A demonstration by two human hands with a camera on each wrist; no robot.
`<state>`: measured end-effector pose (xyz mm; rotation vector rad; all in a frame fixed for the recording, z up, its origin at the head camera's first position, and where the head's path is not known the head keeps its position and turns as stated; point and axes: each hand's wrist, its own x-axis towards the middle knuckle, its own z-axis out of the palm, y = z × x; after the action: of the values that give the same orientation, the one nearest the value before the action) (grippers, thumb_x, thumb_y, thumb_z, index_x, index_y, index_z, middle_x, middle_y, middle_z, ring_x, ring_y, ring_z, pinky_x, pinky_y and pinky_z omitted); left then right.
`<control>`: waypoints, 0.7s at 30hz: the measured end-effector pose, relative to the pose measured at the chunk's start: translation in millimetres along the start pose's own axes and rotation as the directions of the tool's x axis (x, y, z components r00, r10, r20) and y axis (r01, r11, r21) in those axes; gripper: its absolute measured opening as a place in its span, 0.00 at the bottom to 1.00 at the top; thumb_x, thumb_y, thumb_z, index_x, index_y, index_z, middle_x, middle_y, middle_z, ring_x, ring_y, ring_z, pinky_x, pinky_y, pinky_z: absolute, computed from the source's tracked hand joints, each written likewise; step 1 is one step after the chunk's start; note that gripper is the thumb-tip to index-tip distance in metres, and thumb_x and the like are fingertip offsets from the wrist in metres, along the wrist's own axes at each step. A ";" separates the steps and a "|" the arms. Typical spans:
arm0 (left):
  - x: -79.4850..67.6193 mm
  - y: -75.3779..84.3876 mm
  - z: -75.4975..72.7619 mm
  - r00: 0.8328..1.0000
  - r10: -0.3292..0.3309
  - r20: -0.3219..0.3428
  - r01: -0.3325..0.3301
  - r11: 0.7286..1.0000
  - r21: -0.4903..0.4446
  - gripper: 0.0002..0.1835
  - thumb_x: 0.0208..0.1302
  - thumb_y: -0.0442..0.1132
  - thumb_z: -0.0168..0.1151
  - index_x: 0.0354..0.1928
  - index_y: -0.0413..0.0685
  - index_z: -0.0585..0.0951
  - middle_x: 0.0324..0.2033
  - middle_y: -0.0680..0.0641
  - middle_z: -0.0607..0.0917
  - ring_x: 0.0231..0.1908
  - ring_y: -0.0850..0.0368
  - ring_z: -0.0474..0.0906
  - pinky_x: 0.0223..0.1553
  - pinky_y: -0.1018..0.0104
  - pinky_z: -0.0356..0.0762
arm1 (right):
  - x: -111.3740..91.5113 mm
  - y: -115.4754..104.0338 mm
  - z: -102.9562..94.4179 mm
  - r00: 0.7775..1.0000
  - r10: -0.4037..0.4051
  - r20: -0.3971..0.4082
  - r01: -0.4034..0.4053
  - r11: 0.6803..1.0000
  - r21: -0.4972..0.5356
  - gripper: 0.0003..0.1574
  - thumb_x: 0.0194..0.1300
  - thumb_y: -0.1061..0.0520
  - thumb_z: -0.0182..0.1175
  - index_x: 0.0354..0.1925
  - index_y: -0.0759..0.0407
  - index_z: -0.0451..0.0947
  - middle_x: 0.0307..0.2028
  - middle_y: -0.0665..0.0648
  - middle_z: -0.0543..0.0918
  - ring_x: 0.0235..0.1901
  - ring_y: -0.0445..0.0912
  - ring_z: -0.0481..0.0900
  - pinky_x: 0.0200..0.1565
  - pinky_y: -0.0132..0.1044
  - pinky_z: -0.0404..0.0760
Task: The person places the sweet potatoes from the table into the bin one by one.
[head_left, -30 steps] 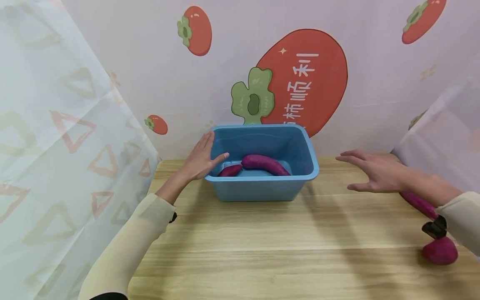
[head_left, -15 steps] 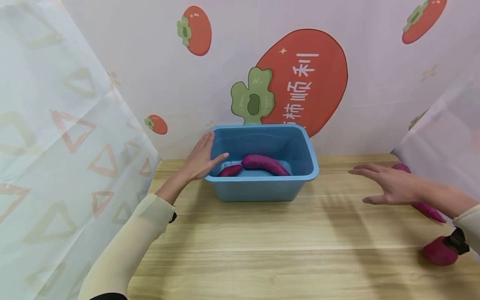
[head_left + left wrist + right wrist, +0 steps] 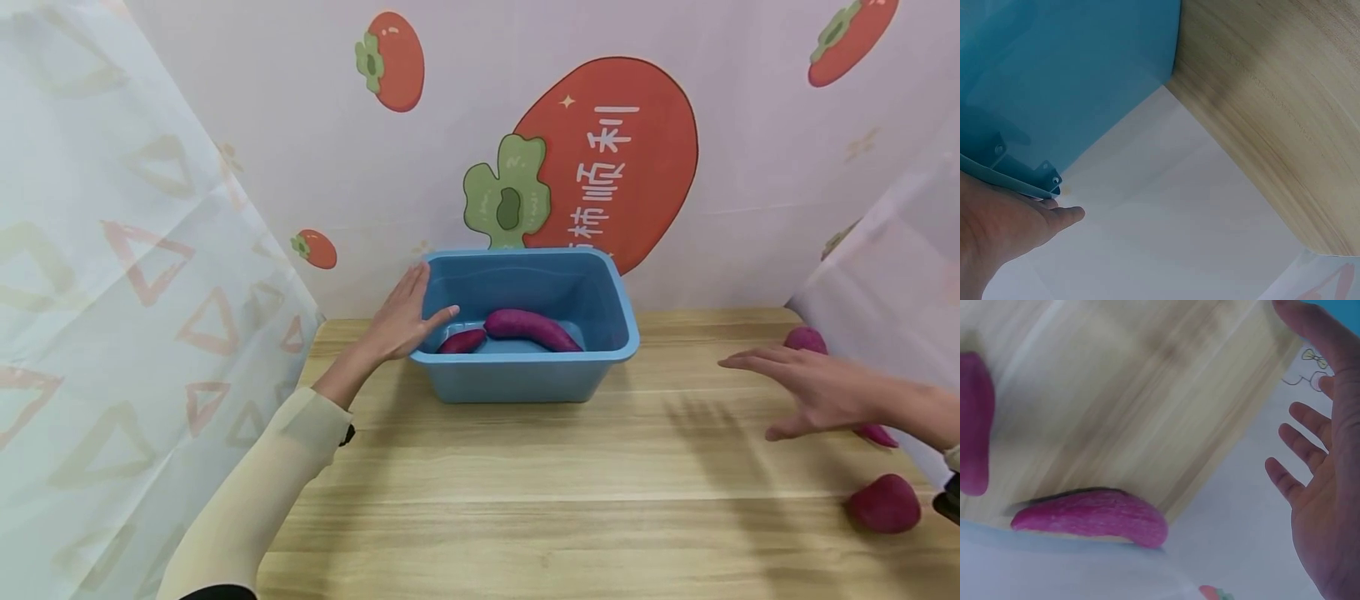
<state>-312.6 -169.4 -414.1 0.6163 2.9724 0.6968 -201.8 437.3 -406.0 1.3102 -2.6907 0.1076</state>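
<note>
A blue plastic bin point(image 3: 517, 382) stands at the back middle of the table in the head view. Inside lie a long curved purple sweet potato point(image 3: 532, 328) and a smaller one point(image 3: 462, 341). My left hand point(image 3: 397, 323) rests on the bin's left rim with its fingers extended; the left wrist view shows the fingers beneath the rim point(image 3: 1013, 183). Over the right of the table hovers my right hand point(image 3: 828, 390), fingers spread and holding nothing. It partly hides a long sweet potato point(image 3: 806, 339) below. Nearer the front right lies another sweet potato point(image 3: 885, 503).
A wooden table point(image 3: 555, 500) carries everything. Behind it rises a backdrop point(image 3: 315, 158) printed with persimmons, and white sheets point(image 3: 142, 275) flank both sides. The right-hand sweet potatoes lie near the table's right edge.
My right hand has moved right and toward me, from beside the bin to above the long sweet potato. My left hand and the bin have stayed in place.
</note>
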 end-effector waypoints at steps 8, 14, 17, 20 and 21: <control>-0.5 1.2 0.3 1.000 -0.004 -0.002 0.004 1.000 -0.016 0.56 0.76 0.73 0.45 0.85 0.42 0.36 0.86 0.43 0.38 0.85 0.44 0.30 0.83 0.43 0.34 | -15.2 0.6 3.2 0.998 0.029 0.062 -0.028 1.000 -0.010 0.70 0.33 0.31 0.88 0.72 0.50 0.73 0.62 0.47 0.81 0.53 0.46 0.83 0.42 0.40 0.85; 0.3 0.4 1.2 1.000 -0.002 -0.006 0.002 1.000 -0.009 0.57 0.75 0.74 0.45 0.85 0.41 0.37 0.86 0.42 0.38 0.85 0.43 0.31 0.83 0.42 0.35 | -31.2 2.8 7.7 0.993 0.054 0.105 -0.051 0.998 -0.027 0.71 0.35 0.24 0.83 0.73 0.49 0.72 0.62 0.48 0.82 0.54 0.49 0.82 0.43 0.42 0.85; 0.5 0.3 1.8 1.000 -0.001 -0.007 0.001 1.000 -0.011 0.58 0.75 0.74 0.45 0.85 0.40 0.37 0.86 0.42 0.38 0.85 0.43 0.31 0.83 0.43 0.34 | -41.3 3.2 9.4 0.983 0.102 0.153 -0.098 0.995 -0.035 0.71 0.33 0.24 0.82 0.74 0.45 0.71 0.62 0.50 0.82 0.55 0.53 0.82 0.43 0.43 0.85; 0.5 0.6 1.6 1.000 -0.005 -0.006 0.005 1.000 -0.019 0.57 0.75 0.73 0.45 0.85 0.41 0.36 0.86 0.42 0.38 0.85 0.44 0.30 0.83 0.43 0.34 | -50.6 4.8 10.8 0.974 0.128 0.185 -0.120 0.991 -0.052 0.72 0.33 0.23 0.82 0.74 0.42 0.70 0.62 0.50 0.81 0.56 0.53 0.81 0.44 0.43 0.85; 0.3 0.7 1.5 1.000 -0.007 -0.006 0.007 1.000 -0.020 0.57 0.75 0.73 0.45 0.85 0.41 0.36 0.86 0.43 0.38 0.85 0.45 0.30 0.83 0.43 0.34 | -53.0 5.7 12.1 0.976 0.124 0.181 -0.116 0.992 -0.056 0.72 0.32 0.23 0.82 0.74 0.42 0.71 0.62 0.50 0.81 0.56 0.51 0.80 0.44 0.42 0.85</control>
<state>-312.5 -168.1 -415.1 0.6037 2.9674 0.7287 -175.2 480.4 -426.5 1.1991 -2.9072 -0.0648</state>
